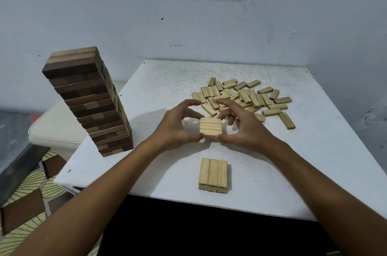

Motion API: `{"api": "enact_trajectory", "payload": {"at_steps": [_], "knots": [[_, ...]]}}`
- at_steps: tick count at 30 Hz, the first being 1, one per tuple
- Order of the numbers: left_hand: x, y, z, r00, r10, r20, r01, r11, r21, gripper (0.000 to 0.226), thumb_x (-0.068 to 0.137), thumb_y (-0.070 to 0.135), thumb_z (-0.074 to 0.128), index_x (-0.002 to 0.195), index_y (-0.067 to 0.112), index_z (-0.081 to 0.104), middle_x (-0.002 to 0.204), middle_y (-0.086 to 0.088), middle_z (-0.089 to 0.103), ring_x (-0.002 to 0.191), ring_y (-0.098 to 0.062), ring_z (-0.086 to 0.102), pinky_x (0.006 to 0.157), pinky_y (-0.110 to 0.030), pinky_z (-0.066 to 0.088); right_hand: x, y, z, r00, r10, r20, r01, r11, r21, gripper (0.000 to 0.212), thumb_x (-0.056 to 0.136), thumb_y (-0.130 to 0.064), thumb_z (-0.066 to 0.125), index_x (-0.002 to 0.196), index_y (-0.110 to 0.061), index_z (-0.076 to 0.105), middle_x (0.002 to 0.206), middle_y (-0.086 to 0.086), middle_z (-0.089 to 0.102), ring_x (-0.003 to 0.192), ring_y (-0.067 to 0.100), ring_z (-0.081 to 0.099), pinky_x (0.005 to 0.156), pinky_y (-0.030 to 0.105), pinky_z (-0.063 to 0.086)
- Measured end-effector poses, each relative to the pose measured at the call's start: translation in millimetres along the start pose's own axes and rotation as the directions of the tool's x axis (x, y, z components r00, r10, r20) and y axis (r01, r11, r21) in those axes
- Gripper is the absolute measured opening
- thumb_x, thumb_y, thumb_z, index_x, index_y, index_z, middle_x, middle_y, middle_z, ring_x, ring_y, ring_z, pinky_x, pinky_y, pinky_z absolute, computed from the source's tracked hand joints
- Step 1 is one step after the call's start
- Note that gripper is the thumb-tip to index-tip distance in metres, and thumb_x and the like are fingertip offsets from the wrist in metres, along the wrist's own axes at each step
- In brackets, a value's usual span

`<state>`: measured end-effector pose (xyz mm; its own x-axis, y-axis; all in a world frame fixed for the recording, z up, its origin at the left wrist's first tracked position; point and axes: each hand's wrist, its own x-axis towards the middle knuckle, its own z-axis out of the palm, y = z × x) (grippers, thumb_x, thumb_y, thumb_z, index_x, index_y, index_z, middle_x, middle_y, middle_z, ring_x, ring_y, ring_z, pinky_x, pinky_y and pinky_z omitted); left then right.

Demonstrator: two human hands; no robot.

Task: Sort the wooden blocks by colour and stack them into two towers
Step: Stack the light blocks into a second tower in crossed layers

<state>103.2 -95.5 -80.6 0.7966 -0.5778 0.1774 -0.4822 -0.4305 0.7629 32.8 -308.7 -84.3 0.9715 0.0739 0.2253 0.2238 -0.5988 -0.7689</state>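
A tall tower of dark brown blocks (96, 107) stands at the table's left edge, leaning slightly. A low stack of light blocks (213, 175), its top layer three side by side, sits near the front edge. Between my hands, above the table's middle, is a set of three light blocks (210, 129) held side by side. My left hand (178, 128) grips its left side with thumb and curled fingers. My right hand (243, 128) grips its right side the same way. A loose pile of light blocks (247, 98) lies behind my hands.
The white table (146, 88) stands against a white wall. A white cushioned seat (54, 128) sits left of the table, behind the dark tower. A patterned floor mat (27, 197) shows at the lower left.
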Motion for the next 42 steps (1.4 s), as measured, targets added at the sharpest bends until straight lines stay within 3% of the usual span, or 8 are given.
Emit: {"api": "enact_trajectory", "payload": {"at_steps": [3, 9, 16, 22, 28, 34, 42], "knots": [[-11, 13, -6, 0.999, 0.033, -0.028, -0.035, 0.997, -0.063, 0.075, 0.058, 0.037, 0.080, 0.126, 0.030, 0.051, 0.106, 0.018, 0.070, 0.108, 0.004, 0.058, 0.092, -0.020, 0.043, -11, -12, -5, 0.999, -0.014, -0.045, 0.016, 0.999, 0.030, 0.086, 0.068, -0.016, 0.085, 0.141, -0.031, 0.042, 0.103, -0.007, 0.062, 0.087, 0.011, 0.050, 0.068, 0.014, 0.039], [-50, 28, -2, 0.998, 0.048, -0.038, -0.053, 0.988, -0.146, 0.069, 0.056, 0.042, 0.078, 0.120, 0.036, 0.053, 0.105, 0.019, 0.071, 0.110, -0.002, 0.061, 0.095, -0.023, 0.043, -51, -27, 5, 0.997, 0.003, -0.080, 0.004, 0.996, 0.093, 0.084, 0.067, -0.023, 0.084, 0.138, -0.035, 0.042, 0.106, -0.011, 0.062, 0.102, 0.010, 0.055, 0.077, 0.022, 0.044], [-81, 29, 14, 0.998, 0.036, -0.053, -0.046, 0.975, -0.215, 0.063, 0.060, 0.031, 0.080, 0.119, 0.029, 0.056, 0.108, 0.008, 0.072, 0.112, -0.007, 0.062, 0.103, -0.041, 0.044, -81, -31, 19, 0.995, 0.051, -0.086, -0.042, 0.994, 0.104, 0.082, 0.069, -0.018, 0.086, 0.133, -0.040, 0.041, 0.107, -0.012, 0.062, 0.106, 0.008, 0.055, 0.086, 0.023, 0.044], [-93, 25, 21, 0.998, 0.020, -0.052, -0.032, 0.971, -0.236, 0.065, 0.059, 0.033, 0.080, 0.119, 0.029, 0.056, 0.111, 0.007, 0.071, 0.115, -0.011, 0.061, 0.105, -0.039, 0.043, -94, -34, 26, 0.994, 0.070, -0.079, -0.062, 0.993, 0.096, 0.081, 0.070, -0.017, 0.084, 0.134, -0.041, 0.039, 0.109, -0.015, 0.060, 0.107, 0.003, 0.053, 0.087, 0.020, 0.044], [-96, 20, 26, 0.998, 0.017, -0.067, -0.034, 0.968, -0.248, 0.063, 0.062, 0.014, 0.082, 0.120, 0.022, 0.057, 0.111, 0.006, 0.071, 0.113, -0.010, 0.062, 0.103, -0.034, 0.043, -96, -33, 31, 0.994, 0.078, -0.077, -0.070, 0.993, 0.092, 0.080, 0.069, -0.024, 0.084, 0.128, -0.050, 0.038, 0.110, -0.021, 0.056, 0.108, 0.001, 0.051, 0.086, 0.019, 0.040], [-97, 19, 27, 0.998, 0.027, -0.061, -0.041, 0.968, -0.246, 0.062, 0.062, 0.014, 0.081, 0.119, 0.023, 0.057, 0.111, 0.009, 0.070, 0.114, -0.008, 0.061, 0.099, -0.025, 0.042, -96, -32, 31, 0.994, 0.080, -0.073, -0.073, 0.994, 0.086, 0.080, 0.068, -0.026, 0.082, 0.130, -0.049, 0.038, 0.110, -0.020, 0.057, 0.109, 0.002, 0.051, 0.086, 0.020, 0.039], [-98, 18, 27, 0.998, 0.039, -0.041, -0.047, 0.974, -0.220, 0.058, 0.064, 0.017, 0.080, 0.118, 0.024, 0.059, 0.112, 0.010, 0.070, 0.114, -0.007, 0.060, 0.100, -0.025, 0.042, -96, -29, 32, 0.994, 0.078, -0.070, -0.073, 0.995, 0.075, 0.080, 0.069, -0.026, 0.083, 0.130, -0.051, 0.037, 0.110, -0.022, 0.056, 0.110, 0.001, 0.050, 0.087, 0.021, 0.040]]}}
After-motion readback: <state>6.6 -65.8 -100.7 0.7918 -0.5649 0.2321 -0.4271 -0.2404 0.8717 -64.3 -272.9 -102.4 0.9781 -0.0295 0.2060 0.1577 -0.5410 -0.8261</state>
